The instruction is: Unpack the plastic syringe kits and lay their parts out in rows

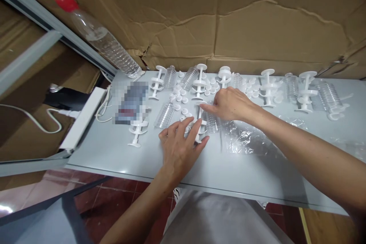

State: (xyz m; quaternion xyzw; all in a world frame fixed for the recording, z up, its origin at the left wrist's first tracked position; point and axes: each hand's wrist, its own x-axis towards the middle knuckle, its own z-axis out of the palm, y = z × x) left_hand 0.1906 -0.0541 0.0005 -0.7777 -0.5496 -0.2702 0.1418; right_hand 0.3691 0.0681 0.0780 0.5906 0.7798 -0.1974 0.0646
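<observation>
My left hand (181, 141) is spread low over the table, fingers apart, beside a white plastic spindle-like piece with round flanges (202, 122). Its index finger and thumb lie near or against that piece; a firm hold does not show. My right hand (232, 103) reaches in from the right with the index finger stretched toward the top of the same piece and the other fingers curled. Close to the right hand lies a clear ribbed plastic bottle (214, 122). Small white caps (184, 111) are partly hidden behind the left hand.
More white flanged pieces (268, 87), ribbed bottles (165, 115) and caps line the grey table (246, 177). Clear plastic film (246, 139) lies at right centre. A red-capped water bottle (105, 42), a pixelated patch (131, 103) and a white power strip (82, 118) are at left. Cardboard (257, 34) stands behind.
</observation>
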